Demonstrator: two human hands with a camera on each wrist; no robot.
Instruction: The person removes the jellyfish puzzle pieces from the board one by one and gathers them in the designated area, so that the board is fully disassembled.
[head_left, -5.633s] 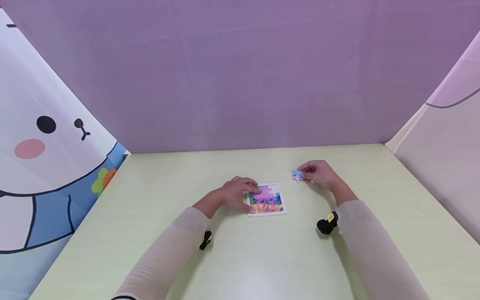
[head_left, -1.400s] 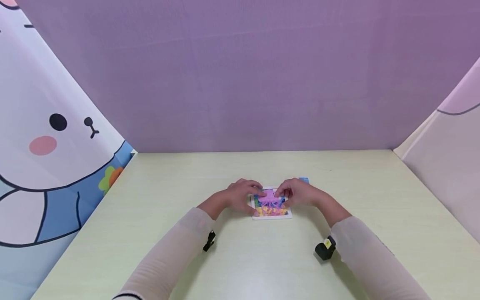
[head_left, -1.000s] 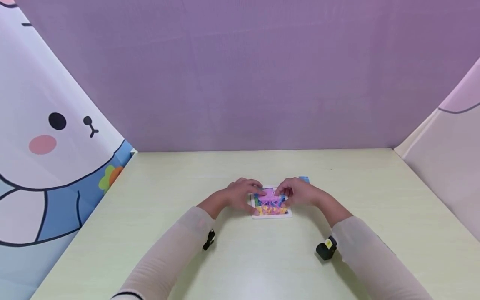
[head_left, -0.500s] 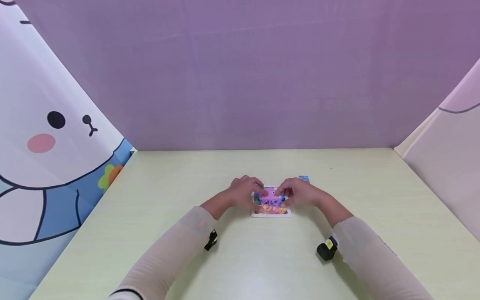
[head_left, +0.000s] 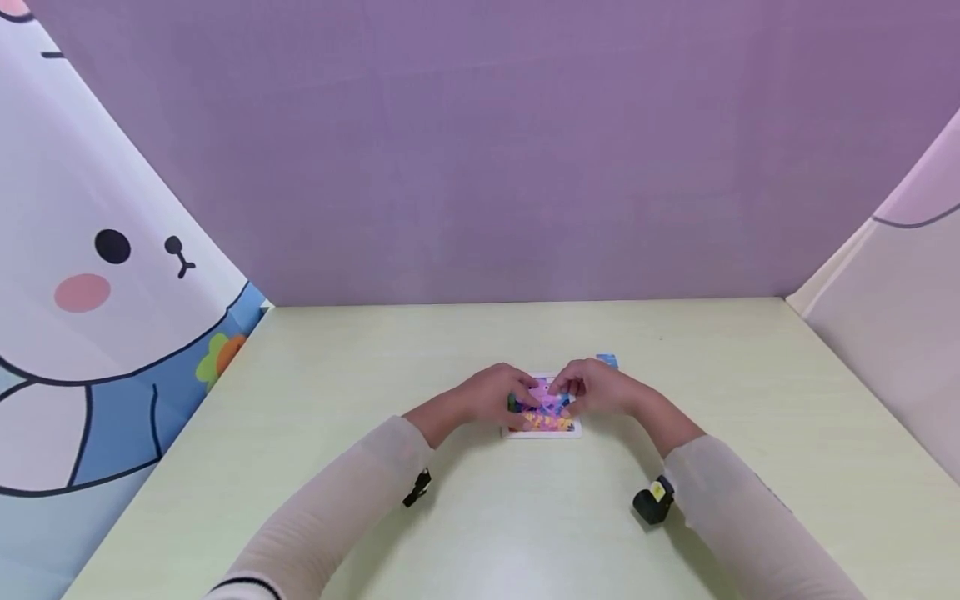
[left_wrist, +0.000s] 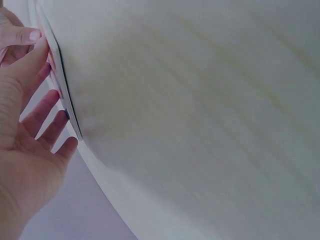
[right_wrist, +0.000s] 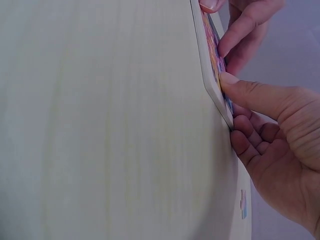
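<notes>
A small jigsaw puzzle (head_left: 547,417) in a white frame lies on the table, its picture pink, blue and yellow. From the left, my left hand (head_left: 495,396) reaches over it, fingers spread and loosely bent, fingertips on the picture. My right hand (head_left: 600,387) grips its right side. In the right wrist view the right thumb (right_wrist: 255,95) rests on the picture while the other fingers curl at the frame's edge. The hands cover much of the puzzle; whether a loose piece sits under the right fingers is hidden.
Behind the right hand a blue puzzle piece (head_left: 608,360) lies on the table (head_left: 465,517). A purple cloth wall (head_left: 480,150) closes off the back. Printed cloth (head_left: 82,333) hangs at the left. Each wrist carries a small black camera (head_left: 654,500).
Earlier, my right hand was at blue-and-pink pieces right of the puzzle; it then moved left onto the puzzle's right side and has stayed there. My left hand has just slid right, farther over the picture.
</notes>
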